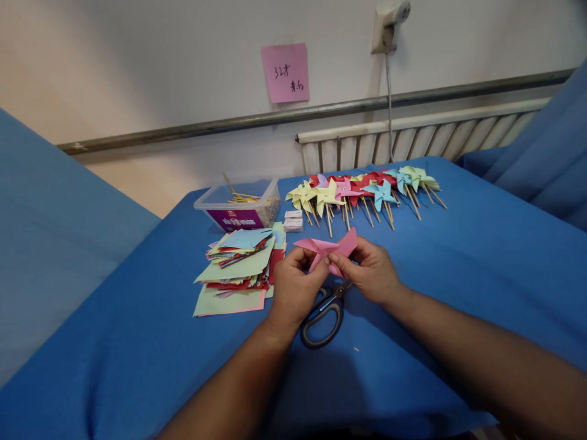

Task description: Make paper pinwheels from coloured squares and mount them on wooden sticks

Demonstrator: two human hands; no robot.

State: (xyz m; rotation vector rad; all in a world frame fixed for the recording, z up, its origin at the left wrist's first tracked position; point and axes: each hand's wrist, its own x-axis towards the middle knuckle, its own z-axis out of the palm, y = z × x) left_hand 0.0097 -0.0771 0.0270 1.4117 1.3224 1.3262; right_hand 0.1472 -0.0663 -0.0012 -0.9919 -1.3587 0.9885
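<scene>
A pink paper pinwheel [326, 248] with folded blades is held between my two hands, above the blue table. My left hand [296, 287] pinches its left side, thumb near the centre. From the right, my right hand [373, 272] grips it with thumb and fingers, the thumb tip also close to the middle. No stick shows on this pinwheel. Right below my hands lie scissors [322, 327] with dark handles, their blades partly hidden. Left of my left hand is a stack of coloured paper [238, 269], green, red, yellow and blue.
A clear plastic box [236, 205] with thin wooden sticks stands behind the paper stack. Beside it sit two small white boxes [293, 221]. Many finished pinwheels [380, 193] on sticks lie along the back of the blue tablecloth [481, 256], near a radiator [367, 143].
</scene>
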